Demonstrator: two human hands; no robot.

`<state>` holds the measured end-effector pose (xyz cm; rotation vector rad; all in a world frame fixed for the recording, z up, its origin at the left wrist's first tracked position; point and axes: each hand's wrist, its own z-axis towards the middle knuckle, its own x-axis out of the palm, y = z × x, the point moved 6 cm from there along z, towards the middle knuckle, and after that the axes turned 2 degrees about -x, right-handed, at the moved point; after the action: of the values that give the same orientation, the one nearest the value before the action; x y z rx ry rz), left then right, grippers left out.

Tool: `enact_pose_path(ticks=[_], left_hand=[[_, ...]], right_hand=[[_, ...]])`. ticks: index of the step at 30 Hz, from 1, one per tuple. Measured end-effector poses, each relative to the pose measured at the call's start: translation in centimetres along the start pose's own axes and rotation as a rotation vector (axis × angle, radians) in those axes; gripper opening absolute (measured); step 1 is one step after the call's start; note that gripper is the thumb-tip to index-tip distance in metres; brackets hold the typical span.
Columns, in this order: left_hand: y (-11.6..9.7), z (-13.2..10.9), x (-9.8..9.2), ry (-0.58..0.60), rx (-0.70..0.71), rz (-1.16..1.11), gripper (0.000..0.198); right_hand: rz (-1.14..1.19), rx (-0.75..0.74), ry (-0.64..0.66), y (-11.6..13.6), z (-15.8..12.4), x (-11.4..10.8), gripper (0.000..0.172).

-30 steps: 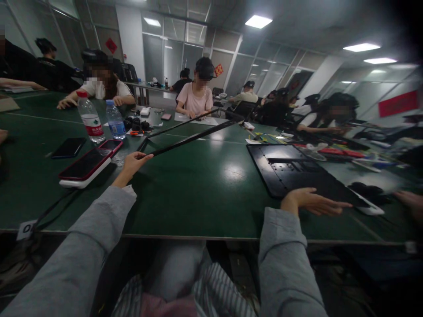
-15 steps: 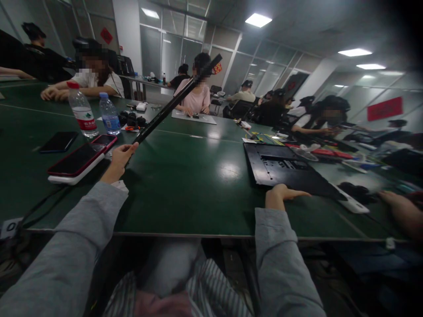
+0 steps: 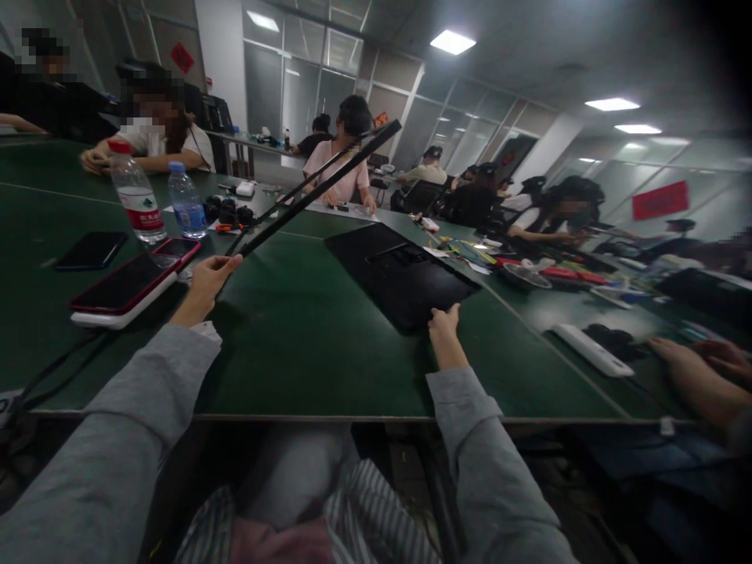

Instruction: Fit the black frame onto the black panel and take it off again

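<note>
My left hand pinches the lower end of a thin black frame, which slants up to the right above the green table. A dark gap shows between its long bars. Right of it, my right hand grips the near right edge of a flat black panel with its fingers closed. The panel lies low over the table, turned at an angle, with a recessed section near its far side. Whether it touches the table is unclear.
A red-rimmed phone on a white block, another phone, and two bottles stand left. At right are a white bar, cables and a person's hands. People sit across the table.
The black panel has moved left and turned, with my right hand now closed on its edge. The frame in my left hand has tilted, showing a second bar.
</note>
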<state>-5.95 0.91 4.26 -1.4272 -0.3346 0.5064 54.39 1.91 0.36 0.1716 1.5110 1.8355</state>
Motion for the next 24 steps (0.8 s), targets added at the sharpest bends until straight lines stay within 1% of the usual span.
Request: enact_pose_path(ticks=[1,2,3,4,6,7,8,9,11,12,13,14,16,18,20,24], left_hand=[[0.1,0.1,0.0,0.004,0.001,-0.005,0.059],[0.3,0.2,0.1,0.008,0.007,-0.005,0.058],[0.3,0.3,0.1,0.016,0.021,0.003,0.057],[0.3,0.4,0.2,0.027,0.043,0.023,0.057],[0.2,0.5,0.4,0.059,0.092,0.089,0.056],[0.2,0.6,0.6,0.077,0.116,0.132,0.055],[0.2,0.6,0.7,0.093,0.142,0.179,0.054],[0.1,0.5,0.8,0.105,0.171,0.229,0.052],[-0.1,0.2,1.0,0.12,0.237,0.339,0.048],[-0.2,0.0,1.2,0.124,0.27,0.397,0.046],[-0.3,-0.2,1.3,0.131,0.302,0.455,0.045],[-0.4,-0.5,1.5,0.144,0.33,0.51,0.045],[-0.6,-1.1,2.0,0.182,0.381,0.605,0.046],[-0.8,-1.7,2.3,0.218,0.423,0.68,0.048],[-1.0,-2.1,2.4,0.242,0.453,0.742,0.049],[-1.2,-3.0,2.0,0.292,0.464,0.852,0.049]], right_hand=[[0.063,0.089,-0.006,-0.3,0.0,0.4,0.097],[0.118,0.154,0.02,-0.4,0.0,1.0,0.098],[0.162,0.178,0.081,-0.2,0.0,1.6,0.098],[0.197,0.172,0.167,0.1,0.0,2.3,0.097],[0.229,0.137,0.343,0.9,-0.1,3.5,0.087],[0.224,0.133,0.388,1.1,-0.2,3.9,0.08],[0.21,0.14,0.388,1.3,-0.2,4.0,0.073],[0.194,0.152,0.346,1.4,-0.1,3.9,0.067],[0.202,0.161,0.198,1.8,0.3,3.4,0.057],[0.236,0.145,0.145,2.2,0.5,3.1,0.054],[0.287,0.118,0.131,2.7,0.7,3.1,0.055],[0.345,0.089,0.153,3.2,0.8,3.2,0.058],[0.442,0.049,0.25,3.8,0.9,3.6,0.064],[0.469,0.025,0.307,3.8,1.0,3.9,0.066],[0.419,-0.038,0.302,3.4,1.1,4.2,0.067],[0.235,-0.29,0.236,2.7,1.2,4.9,0.069]])
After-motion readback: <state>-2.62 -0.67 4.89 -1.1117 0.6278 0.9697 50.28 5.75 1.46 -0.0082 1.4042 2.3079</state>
